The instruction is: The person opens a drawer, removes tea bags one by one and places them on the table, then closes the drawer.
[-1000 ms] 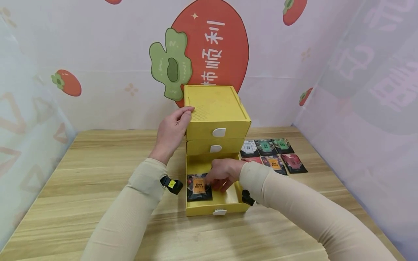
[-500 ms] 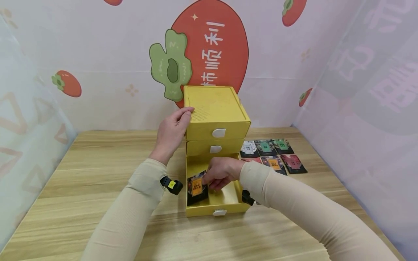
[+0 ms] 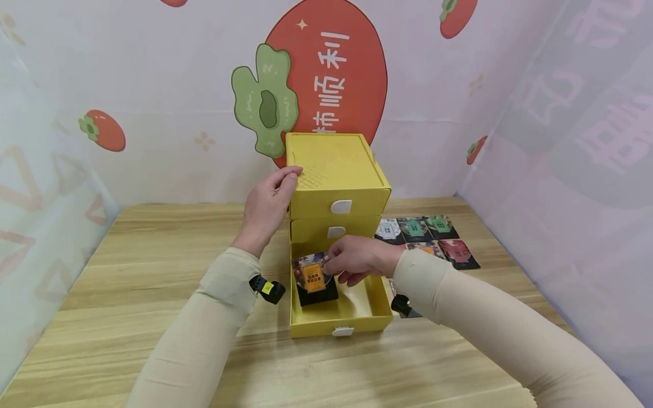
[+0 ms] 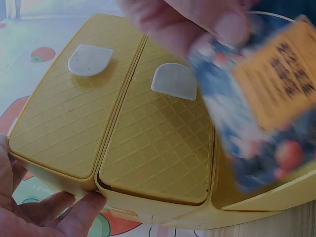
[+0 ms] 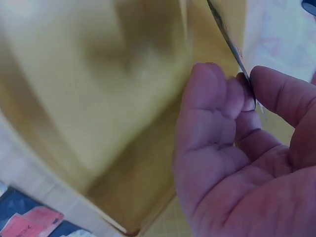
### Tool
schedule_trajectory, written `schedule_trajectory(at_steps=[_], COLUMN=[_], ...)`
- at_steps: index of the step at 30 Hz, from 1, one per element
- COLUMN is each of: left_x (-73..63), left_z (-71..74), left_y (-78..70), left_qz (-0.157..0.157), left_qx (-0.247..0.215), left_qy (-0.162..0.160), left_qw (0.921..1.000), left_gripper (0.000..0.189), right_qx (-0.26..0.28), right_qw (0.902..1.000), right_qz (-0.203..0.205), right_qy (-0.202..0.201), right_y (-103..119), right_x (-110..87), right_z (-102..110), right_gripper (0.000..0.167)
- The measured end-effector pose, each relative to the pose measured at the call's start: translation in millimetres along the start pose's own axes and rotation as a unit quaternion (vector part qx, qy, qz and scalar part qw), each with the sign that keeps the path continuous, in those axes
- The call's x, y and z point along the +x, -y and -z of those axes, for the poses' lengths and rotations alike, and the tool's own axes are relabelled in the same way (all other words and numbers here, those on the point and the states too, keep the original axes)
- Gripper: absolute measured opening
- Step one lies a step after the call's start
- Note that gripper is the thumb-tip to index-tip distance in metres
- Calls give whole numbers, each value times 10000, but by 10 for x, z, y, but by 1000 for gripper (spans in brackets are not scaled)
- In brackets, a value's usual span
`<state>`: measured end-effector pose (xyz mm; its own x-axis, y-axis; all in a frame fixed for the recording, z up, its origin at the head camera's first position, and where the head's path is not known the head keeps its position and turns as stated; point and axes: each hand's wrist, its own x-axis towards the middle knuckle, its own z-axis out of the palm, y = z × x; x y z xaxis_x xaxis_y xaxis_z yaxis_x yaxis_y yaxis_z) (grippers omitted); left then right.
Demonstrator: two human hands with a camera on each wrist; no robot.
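A yellow cabinet of three stacked drawers stands on the table, its bottom drawer pulled out. My left hand holds the cabinet's upper left edge; the left wrist view shows its fingertips against the side wall. Over the open drawer, my right hand pinches a dark sachet with an orange label by its upper right edge. In the left wrist view the sachet is tilted and blurred. The right wrist view has it edge-on between thumb and fingers.
Right of the cabinet, several sachets lie in rows, among them a green one and a red one; the right forearm hides part of them. The upper two drawers, with white tab handles, are closed. A printed backdrop borders the wooden table.
The sachet lay flat at the drawer's left side; my right hand tilted it up, then raised it and drew it slightly back and right. My left hand has stayed on the cabinet.
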<state>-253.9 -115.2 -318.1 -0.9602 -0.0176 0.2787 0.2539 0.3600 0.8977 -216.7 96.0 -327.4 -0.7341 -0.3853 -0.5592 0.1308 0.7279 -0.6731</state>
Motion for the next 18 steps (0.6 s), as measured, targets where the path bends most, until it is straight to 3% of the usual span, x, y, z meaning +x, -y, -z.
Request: schedule_trajectory(at_steps=[10,18], left_x=[7,24], left_z=[-13,-19], left_y=[6,19], left_qz=[-47,-7], left_qx=[25,54], left_qy=[-25,-30], left_qw=[10000,10000], left_gripper=[42,43], right_qx=[233,569], right_qw=[9983,9946], right_qz=[466,681], right_qy=[-248,-539], right_y=[-163,-414], right_x=[-319,-628], right_z=[246,525], right_gripper=[20,27])
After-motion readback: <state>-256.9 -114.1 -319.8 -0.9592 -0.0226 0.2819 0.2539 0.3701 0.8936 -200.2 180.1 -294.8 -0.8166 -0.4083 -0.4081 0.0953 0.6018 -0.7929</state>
